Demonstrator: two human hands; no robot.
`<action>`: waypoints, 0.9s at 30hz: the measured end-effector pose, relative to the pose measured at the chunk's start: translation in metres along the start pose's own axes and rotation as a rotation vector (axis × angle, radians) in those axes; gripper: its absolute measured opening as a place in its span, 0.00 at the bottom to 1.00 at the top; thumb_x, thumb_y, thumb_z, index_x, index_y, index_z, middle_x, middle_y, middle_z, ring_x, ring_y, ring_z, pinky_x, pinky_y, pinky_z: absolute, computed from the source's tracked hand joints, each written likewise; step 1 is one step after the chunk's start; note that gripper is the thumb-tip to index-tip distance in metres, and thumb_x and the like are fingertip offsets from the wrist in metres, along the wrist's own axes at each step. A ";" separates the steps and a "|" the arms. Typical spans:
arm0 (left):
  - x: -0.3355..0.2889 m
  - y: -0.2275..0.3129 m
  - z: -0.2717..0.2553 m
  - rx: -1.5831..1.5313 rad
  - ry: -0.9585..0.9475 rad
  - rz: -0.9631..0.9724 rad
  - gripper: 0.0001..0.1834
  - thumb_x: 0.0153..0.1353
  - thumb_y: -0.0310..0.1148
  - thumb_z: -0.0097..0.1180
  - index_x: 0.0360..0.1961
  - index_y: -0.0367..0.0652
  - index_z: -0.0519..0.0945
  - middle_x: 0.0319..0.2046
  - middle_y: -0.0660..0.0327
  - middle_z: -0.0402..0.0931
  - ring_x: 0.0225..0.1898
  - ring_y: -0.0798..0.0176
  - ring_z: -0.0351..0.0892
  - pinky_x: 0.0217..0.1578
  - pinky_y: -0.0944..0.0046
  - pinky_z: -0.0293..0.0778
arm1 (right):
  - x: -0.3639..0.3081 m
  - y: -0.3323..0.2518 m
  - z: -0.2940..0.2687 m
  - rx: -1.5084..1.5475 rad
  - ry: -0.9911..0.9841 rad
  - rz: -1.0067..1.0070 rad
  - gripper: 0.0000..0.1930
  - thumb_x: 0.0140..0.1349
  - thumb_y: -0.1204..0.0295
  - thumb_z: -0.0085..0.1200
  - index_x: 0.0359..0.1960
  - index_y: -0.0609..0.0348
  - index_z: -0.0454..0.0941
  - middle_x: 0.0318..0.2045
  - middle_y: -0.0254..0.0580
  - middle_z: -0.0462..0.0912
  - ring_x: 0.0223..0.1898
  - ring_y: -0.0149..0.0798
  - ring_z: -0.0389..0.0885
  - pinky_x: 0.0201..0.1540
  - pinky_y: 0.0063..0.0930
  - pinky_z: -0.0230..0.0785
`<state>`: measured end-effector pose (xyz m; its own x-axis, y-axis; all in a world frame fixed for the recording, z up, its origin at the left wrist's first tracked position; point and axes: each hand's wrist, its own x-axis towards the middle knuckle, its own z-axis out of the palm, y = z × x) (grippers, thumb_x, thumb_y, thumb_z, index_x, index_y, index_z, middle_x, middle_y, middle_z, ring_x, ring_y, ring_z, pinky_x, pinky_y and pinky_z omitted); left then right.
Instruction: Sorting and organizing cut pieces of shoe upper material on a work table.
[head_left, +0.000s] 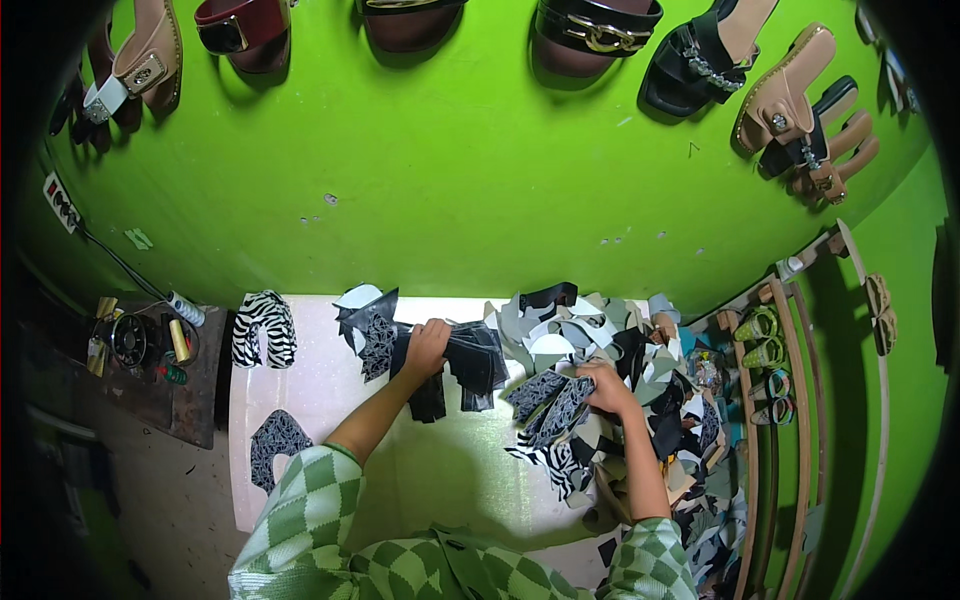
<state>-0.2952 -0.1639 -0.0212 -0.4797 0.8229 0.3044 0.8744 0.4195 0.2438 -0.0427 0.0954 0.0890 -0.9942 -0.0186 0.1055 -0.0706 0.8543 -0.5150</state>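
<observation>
My left hand (428, 347) is closed at the table's far middle, over a row of flat black cut pieces (474, 358) that look like leather or synthetic sheet. Its fingertips are partly hidden among them. Some black pieces hang toward me below the hand. My right hand (604, 388) grips black pieces with a grey pattern (556, 408) at the near left of a large scrap heap (572, 335). Just left of my left hand lies a small stack of black, grey and patterned pieces (370, 330). Zebra-striped scraps (552, 462) lie under the patterned ones.
The white table (400, 490) also carries zebra-striped pieces (265, 330) and a patterned piece (280, 445) at left. A sewing machine or similar wheeled device (130, 340) stands on a bench further left. Sandals (785, 95) line the green wall; a wooden rack (770, 400) holds more at right.
</observation>
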 end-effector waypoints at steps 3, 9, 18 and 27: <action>-0.004 -0.003 -0.012 0.008 0.098 0.059 0.28 0.27 0.30 0.65 0.35 0.41 0.68 0.35 0.57 0.67 0.41 0.56 0.67 0.40 0.59 0.60 | 0.011 -0.010 -0.004 0.013 -0.012 0.031 0.17 0.28 0.80 0.58 0.24 0.64 0.68 0.27 0.49 0.72 0.35 0.52 0.70 0.39 0.37 0.63; -0.040 -0.028 -0.053 -0.279 0.127 0.258 0.25 0.30 0.30 0.62 0.33 0.41 0.67 0.29 0.56 0.68 0.34 0.53 0.69 0.36 0.59 0.63 | 0.035 -0.029 -0.008 0.224 -0.230 0.105 0.19 0.30 0.79 0.59 0.31 0.64 0.73 0.29 0.49 0.76 0.37 0.52 0.73 0.41 0.34 0.66; -0.084 -0.067 -0.107 -0.389 0.444 0.241 0.19 0.36 0.32 0.60 0.31 0.39 0.69 0.22 0.55 0.69 0.23 0.52 0.70 0.26 0.58 0.67 | 0.134 0.007 0.113 0.071 -0.257 -0.109 0.22 0.31 0.76 0.62 0.35 0.61 0.73 0.36 0.47 0.74 0.40 0.48 0.73 0.44 0.35 0.66; -0.104 -0.055 -0.104 -0.362 0.324 0.217 0.21 0.33 0.36 0.62 0.29 0.39 0.69 0.27 0.54 0.70 0.29 0.50 0.71 0.31 0.58 0.67 | 0.178 -0.024 0.177 -0.355 -0.100 -0.075 0.16 0.39 0.74 0.58 0.34 0.56 0.75 0.51 0.40 0.70 0.54 0.44 0.66 0.48 0.37 0.63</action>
<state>-0.3012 -0.3123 0.0300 -0.3383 0.6916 0.6381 0.9025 0.0465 0.4281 -0.2323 -0.0204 -0.0299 -0.9915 -0.1240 0.0394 -0.1291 0.9752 -0.1800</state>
